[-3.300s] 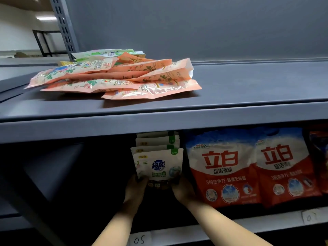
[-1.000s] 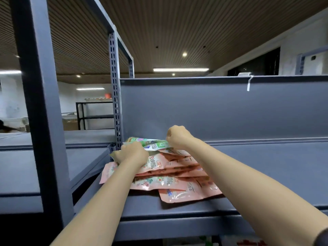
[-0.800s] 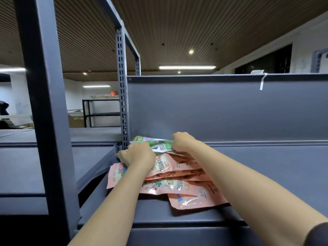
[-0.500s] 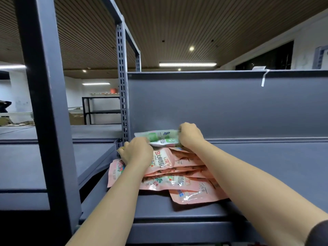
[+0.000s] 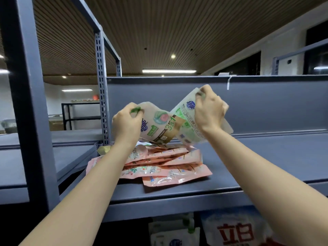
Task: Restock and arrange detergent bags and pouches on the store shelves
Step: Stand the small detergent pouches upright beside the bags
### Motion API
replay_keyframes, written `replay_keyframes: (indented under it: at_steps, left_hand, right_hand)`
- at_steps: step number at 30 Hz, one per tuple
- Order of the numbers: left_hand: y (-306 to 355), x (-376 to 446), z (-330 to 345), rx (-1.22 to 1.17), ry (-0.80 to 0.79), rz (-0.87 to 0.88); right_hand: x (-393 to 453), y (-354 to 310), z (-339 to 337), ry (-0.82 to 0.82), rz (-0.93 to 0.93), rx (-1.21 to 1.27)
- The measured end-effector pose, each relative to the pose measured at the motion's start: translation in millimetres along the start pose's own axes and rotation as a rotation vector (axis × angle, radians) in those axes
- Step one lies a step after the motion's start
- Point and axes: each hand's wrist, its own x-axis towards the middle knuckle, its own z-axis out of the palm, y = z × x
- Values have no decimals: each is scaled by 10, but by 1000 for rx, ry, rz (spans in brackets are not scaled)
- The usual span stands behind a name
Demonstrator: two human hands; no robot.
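Each hand holds one white-and-green detergent pouch lifted above the top shelf [image 5: 266,166]. My left hand [image 5: 126,121] grips the top corner of the left pouch [image 5: 159,126], printed side facing me. My right hand [image 5: 209,110] grips the top of the right pouch [image 5: 184,125], which tilts to the right and shows its back. The lower corners of the two pouches overlap. Under them lies a flat pile of pink pouches [image 5: 159,166] on the shelf. A yellowish pouch [image 5: 104,149] peeks out at the pile's left.
A grey back panel [image 5: 266,107] closes the shelf behind the pile. A perforated upright post [image 5: 102,103] stands at the left. Below the shelf edge, white pouches [image 5: 170,233] and a red-and-white detergent bag [image 5: 236,231] stand on the lower shelf. A neighbouring grey shelf [image 5: 71,157] lies left.
Both hands took the green-and-white pouches from the top of the pink pile and raised them, one in each hand. Earlier they were at the lower shelf on a white pouch.
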Motion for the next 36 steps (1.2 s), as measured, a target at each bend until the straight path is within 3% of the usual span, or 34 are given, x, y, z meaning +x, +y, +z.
replay_keyframes:
  at_steps: [5,8,13,16,22,26,30,34,36]
  left_hand:
    - [403,-31,28,153,197,208]
    - [642,-6,36,245,225,330]
    - [893,-53,203,480,-174,464]
    - [936,-88,292,568,-235,498]
    - [724,-41,122,585,-62,152]
    - [613,-10,22,477,-96,-71]
    - [654,-66,52,373,-82,-57]
    - [636,-119,143,579,-114,-56]
    - [611,-149,186,455,-186,-155]
  right_hand:
    - [145,175,-385,106,-93,-182]
    - [226,259,-539,146,-238,-339]
    - [224,378,-634,-177,-455,-461]
    - [237,454,-725,-278,-437,-463]
    - [295,477,-854,-392,-152,-362]
    - [347,456,-895,-332,-181,-424]
    - [347,475,-937,-270,-211,-315]
    - [253,630,-936,-486,-186,-107]
    - [157,710,-931,-552,-101,-10]
